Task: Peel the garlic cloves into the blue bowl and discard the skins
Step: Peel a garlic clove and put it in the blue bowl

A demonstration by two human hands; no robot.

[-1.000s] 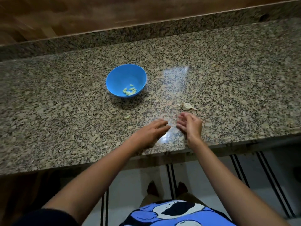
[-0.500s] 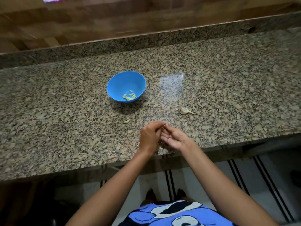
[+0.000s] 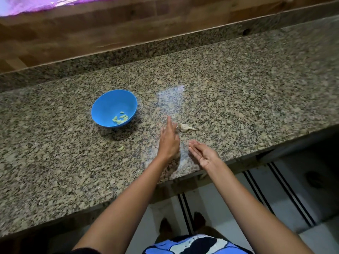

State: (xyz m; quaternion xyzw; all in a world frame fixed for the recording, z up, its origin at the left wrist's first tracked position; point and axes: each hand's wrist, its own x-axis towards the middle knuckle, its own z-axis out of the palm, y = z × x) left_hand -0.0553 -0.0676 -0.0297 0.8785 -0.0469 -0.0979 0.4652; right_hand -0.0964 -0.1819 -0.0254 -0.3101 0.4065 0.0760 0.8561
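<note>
Just right of frame centre, the left hand (image 3: 169, 142) lies back-up over the granite countertop (image 3: 238, 85), its index finger stretched toward the top of the frame. The other fingers are tucked out of sight, so whether they hold anything cannot be told. A papery garlic piece (image 3: 185, 127) lies just beside that hand's right edge. The right hand (image 3: 203, 153), lower right of it, is palm-up with straight fingers pressed together, holding nothing. The blue bowl (image 3: 110, 105) sits left of centre, apart from both hands, with peeled cloves (image 3: 121, 119) inside. A loose clove (image 3: 120, 148) lies below the bowl, left of the left hand.
</note>
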